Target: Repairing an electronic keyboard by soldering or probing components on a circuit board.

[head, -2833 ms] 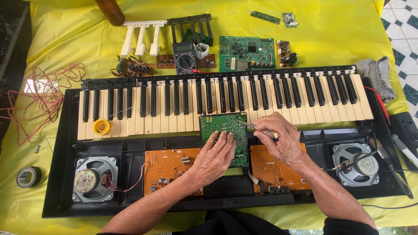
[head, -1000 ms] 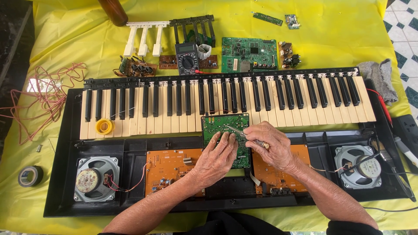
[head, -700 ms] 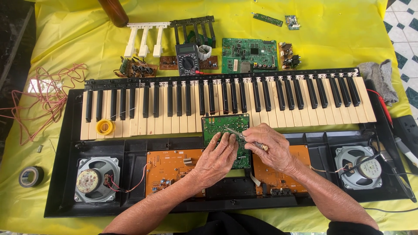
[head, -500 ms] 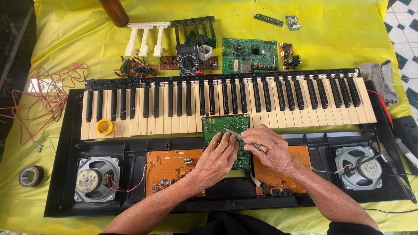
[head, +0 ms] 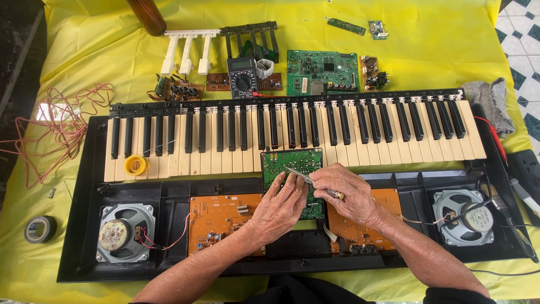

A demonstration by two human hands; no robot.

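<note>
The left hand (head: 279,204) is lying flat, fingers spread, pressing on the green circuit board (head: 292,169) at the near edge of the keys – gripping nothing. The right hand (head: 346,194) is pinching a slim metal tool (head: 306,179), tip touching the board. The opened keyboard (head: 281,135) is filling the table's (head: 427,50) middle, both speakers (head: 125,232) exposed – so disassembly looks done, board work unfinished. Loose boards and a multimeter (head: 243,79) are lying along the far edge.

Circuit board (head: 292,169) before keys (head: 292,132), between speakers (head: 125,233); multimeter (head: 242,79) behind
</note>
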